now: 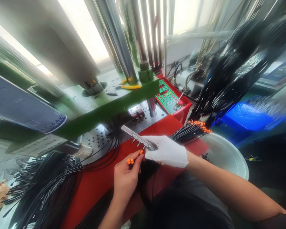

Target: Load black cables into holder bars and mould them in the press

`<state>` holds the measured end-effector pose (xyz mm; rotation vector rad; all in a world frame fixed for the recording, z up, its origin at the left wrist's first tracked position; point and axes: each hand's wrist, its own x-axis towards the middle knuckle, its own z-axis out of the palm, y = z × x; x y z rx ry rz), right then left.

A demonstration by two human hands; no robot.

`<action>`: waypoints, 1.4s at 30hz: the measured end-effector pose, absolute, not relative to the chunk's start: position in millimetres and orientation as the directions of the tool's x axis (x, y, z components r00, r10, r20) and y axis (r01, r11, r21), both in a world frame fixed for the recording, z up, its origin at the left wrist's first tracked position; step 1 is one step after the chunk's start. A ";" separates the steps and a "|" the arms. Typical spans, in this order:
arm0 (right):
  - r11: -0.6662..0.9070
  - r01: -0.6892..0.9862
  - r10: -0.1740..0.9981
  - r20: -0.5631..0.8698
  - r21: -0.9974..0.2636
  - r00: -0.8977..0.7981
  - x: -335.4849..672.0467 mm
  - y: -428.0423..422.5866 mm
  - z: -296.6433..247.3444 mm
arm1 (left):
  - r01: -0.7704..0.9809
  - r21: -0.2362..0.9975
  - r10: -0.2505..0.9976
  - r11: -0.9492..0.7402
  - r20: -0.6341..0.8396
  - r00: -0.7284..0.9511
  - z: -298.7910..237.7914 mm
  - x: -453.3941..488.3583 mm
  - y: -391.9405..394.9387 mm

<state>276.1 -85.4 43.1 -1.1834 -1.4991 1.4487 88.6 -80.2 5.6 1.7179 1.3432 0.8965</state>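
My right hand (168,151), in a white glove, grips a grey metal bar (131,132) by its near end. Several short metal pins stick out along the bar's lower side. Just below it, my bare left hand (126,175) is closed on black cables with orange tips (130,161). One orange tip (141,152), between thumb and forefinger, is up against or very close to a pin; I cannot tell whether it is on it. Most of the cables' length in the left hand is hidden by the fingers.
A green press (114,108) with a perforated metal plate (100,143) stands ahead. Yellow-handled pliers (131,86) lie on it. A red control panel (168,95) is behind. Cable bundles (45,187) lie left; orange-tipped cables (193,130) lie right, above a white tub (228,156).
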 end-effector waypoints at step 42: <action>0.015 0.215 0.971 -0.038 -0.977 -0.238 286.3 -81.2 44.2 | -0.148 0.955 0.906 0.256 -0.184 0.380 13.5 90.6 -71.9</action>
